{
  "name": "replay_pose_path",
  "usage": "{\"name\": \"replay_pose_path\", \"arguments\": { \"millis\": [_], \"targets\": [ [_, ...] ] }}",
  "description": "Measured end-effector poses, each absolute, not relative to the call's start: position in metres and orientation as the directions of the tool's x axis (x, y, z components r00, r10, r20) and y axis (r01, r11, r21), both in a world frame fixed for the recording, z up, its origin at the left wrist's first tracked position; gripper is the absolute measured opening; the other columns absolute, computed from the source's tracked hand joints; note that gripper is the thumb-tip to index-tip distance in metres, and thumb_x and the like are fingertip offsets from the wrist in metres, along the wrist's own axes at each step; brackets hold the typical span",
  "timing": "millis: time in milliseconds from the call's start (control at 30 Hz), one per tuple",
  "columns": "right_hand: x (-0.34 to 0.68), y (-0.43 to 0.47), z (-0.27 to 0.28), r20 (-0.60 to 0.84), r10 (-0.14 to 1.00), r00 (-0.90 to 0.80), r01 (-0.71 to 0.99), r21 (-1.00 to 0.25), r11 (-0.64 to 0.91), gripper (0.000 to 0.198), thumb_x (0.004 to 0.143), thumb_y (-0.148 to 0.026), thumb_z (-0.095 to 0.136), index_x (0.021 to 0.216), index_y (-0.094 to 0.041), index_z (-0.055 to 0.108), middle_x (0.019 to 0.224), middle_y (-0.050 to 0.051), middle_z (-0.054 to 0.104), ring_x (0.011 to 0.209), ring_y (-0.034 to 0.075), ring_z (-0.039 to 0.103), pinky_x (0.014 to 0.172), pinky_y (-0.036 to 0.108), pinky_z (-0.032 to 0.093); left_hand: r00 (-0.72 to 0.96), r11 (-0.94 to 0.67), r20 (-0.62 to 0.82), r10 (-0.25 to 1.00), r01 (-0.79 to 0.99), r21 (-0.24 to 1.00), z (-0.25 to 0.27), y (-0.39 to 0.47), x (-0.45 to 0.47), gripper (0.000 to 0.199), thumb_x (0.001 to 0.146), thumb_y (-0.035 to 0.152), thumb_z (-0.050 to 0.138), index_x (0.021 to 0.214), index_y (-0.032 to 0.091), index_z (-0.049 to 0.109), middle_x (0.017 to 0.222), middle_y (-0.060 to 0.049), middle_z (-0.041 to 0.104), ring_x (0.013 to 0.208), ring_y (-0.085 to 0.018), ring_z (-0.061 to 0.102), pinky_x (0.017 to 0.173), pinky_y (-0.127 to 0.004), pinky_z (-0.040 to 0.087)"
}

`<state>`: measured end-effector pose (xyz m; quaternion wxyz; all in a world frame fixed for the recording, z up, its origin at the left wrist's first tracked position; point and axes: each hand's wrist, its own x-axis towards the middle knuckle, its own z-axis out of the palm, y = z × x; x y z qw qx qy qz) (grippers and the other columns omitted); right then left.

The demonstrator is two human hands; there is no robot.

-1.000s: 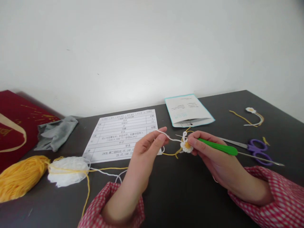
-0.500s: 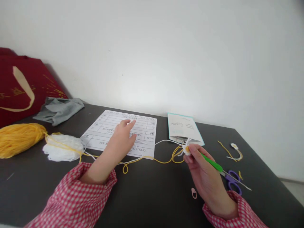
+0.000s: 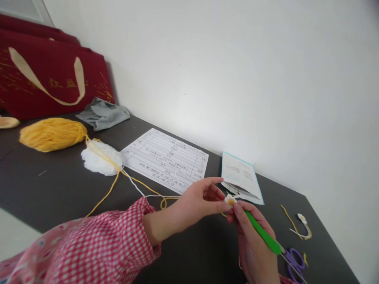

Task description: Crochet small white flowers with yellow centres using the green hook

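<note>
A small crocheted flower [image 3: 230, 200], white with a yellow centre, sits between my two hands. My right hand [image 3: 251, 236] pinches its right side between thumb and fingers. The same hand keeps a crochet hook with a green handle [image 3: 263, 233] against the palm, its metal end pointing down right. From the left, my left hand [image 3: 204, 199] reaches in, thumb and curled fingers closed at the flower's edge, index finger stretched out above. White yarn [image 3: 160, 196] and yellow yarn [image 3: 142, 182] trail from the flower's side toward the skeins.
At left lie a yellow skein [image 3: 53, 134], a white skein [image 3: 102, 157] and a grey cloth [image 3: 103, 114], before red bags [image 3: 56, 71]. A printed sheet [image 3: 166, 157] and an open packet [image 3: 239, 173] lie behind my hands. Purple-handled scissors [image 3: 296, 260] and another small flower [image 3: 302, 218] are at right.
My left hand has come from above the printed sheet, rightward to the flower, and closed at its edge. My right hand still holds flower and hook. The view has tilted and turned left.
</note>
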<state>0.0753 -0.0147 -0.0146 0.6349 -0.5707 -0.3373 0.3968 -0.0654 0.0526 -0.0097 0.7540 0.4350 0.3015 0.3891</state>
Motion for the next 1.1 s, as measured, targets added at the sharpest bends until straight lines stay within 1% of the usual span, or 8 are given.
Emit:
{"name": "replay_pose_path", "arguments": {
  "millis": [133,333,467,633,733,833,1033,1100],
  "targets": [
    [0.072,-0.016,-0.016,-0.056,0.904,0.423,-0.125,-0.992,-0.003,0.017,0.067,-0.037,0.086,0.073,-0.023,0.078,0.065,0.002,0.069,0.059,0.016,0.057,0.058,0.029,0.048,0.523,0.418,-0.177,0.834,-0.388,0.821,-0.01,0.055,-0.067,0.054,0.065,0.017,0.082,0.117,0.015,0.065,0.077,0.001,0.067,0.073,-0.014,0.065,0.076,-0.032,0.048],
    [0.072,-0.015,-0.017,-0.088,0.911,0.404,-0.168,-0.986,-0.021,0.019,0.068,-0.042,0.085,0.074,-0.025,0.078,0.068,0.001,0.07,0.063,0.016,0.057,0.06,0.028,0.049,0.515,0.435,-0.19,0.836,-0.411,0.801,-0.01,0.06,-0.068,0.063,0.061,0.013,0.085,0.12,0.013,0.062,0.073,0.002,0.067,0.07,-0.012,0.063,0.075,-0.031,0.046],
    [0.072,-0.016,-0.017,-0.132,0.907,0.401,-0.197,-0.979,-0.055,0.02,0.062,-0.036,0.09,0.074,-0.025,0.079,0.066,0.0,0.069,0.06,0.014,0.056,0.059,0.027,0.049,0.535,0.442,-0.184,0.824,-0.407,0.799,-0.01,0.059,-0.068,0.066,0.06,0.016,0.087,0.121,0.013,0.061,0.071,0.002,0.068,0.066,-0.012,0.061,0.072,-0.031,0.045],
    [0.073,-0.015,-0.019,-0.169,0.899,0.405,-0.245,-0.967,-0.071,0.024,0.058,-0.036,0.092,0.074,-0.023,0.08,0.068,0.001,0.071,0.057,0.012,0.056,0.053,0.023,0.048,0.512,0.435,-0.188,0.838,-0.418,0.797,-0.01,0.059,-0.07,0.051,0.076,0.032,0.076,0.12,0.01,0.061,0.072,0.0,0.068,0.064,-0.011,0.058,0.071,-0.03,0.044],
    [0.074,-0.014,-0.023,-0.165,0.894,0.416,-0.261,-0.964,-0.056,0.026,0.057,-0.037,0.092,0.075,-0.023,0.08,0.067,0.0,0.071,0.056,0.011,0.056,0.052,0.021,0.047,0.538,0.446,-0.195,0.82,-0.387,0.807,-0.008,0.059,-0.071,0.061,0.069,0.028,0.082,0.123,0.01,0.06,0.075,0.0,0.068,0.068,-0.012,0.059,0.072,-0.03,0.044],
    [0.074,-0.014,-0.025,-0.158,0.9,0.407,-0.27,-0.962,-0.046,0.025,0.059,-0.035,0.092,0.077,-0.022,0.08,0.069,0.0,0.072,0.057,0.01,0.056,0.054,0.02,0.046,0.563,0.466,-0.211,0.799,-0.358,0.809,-0.008,0.059,-0.07,0.07,0.061,0.016,0.086,0.125,0.012,0.059,0.074,0.002,0.066,0.07,-0.012,0.061,0.074,-0.03,0.044],
    [0.079,-0.013,-0.022,-0.086,0.909,0.408,-0.289,-0.956,0.04,0.026,0.072,-0.046,0.079,0.075,-0.02,0.078,0.064,0.001,0.066,0.06,0.012,0.053,0.054,0.023,0.045,0.554,0.478,-0.222,0.803,-0.374,0.795,-0.01,0.06,-0.07,0.069,0.064,0.01,0.081,0.128,0.009,0.056,0.074,0.003,0.065,0.071,-0.012,0.061,0.076,-0.03,0.045],
    [0.083,-0.012,-0.02,-0.057,0.902,0.428,-0.301,-0.95,0.082,0.024,0.074,-0.044,0.075,0.071,-0.02,0.077,0.062,0.0,0.064,0.059,0.013,0.051,0.052,0.024,0.044,0.549,0.471,-0.217,0.807,-0.377,0.797,-0.009,0.061,-0.07,0.069,0.063,0.009,0.081,0.128,0.01,0.056,0.074,0.003,0.065,0.071,-0.011,0.061,0.076,-0.029,0.044]
  ]
}}
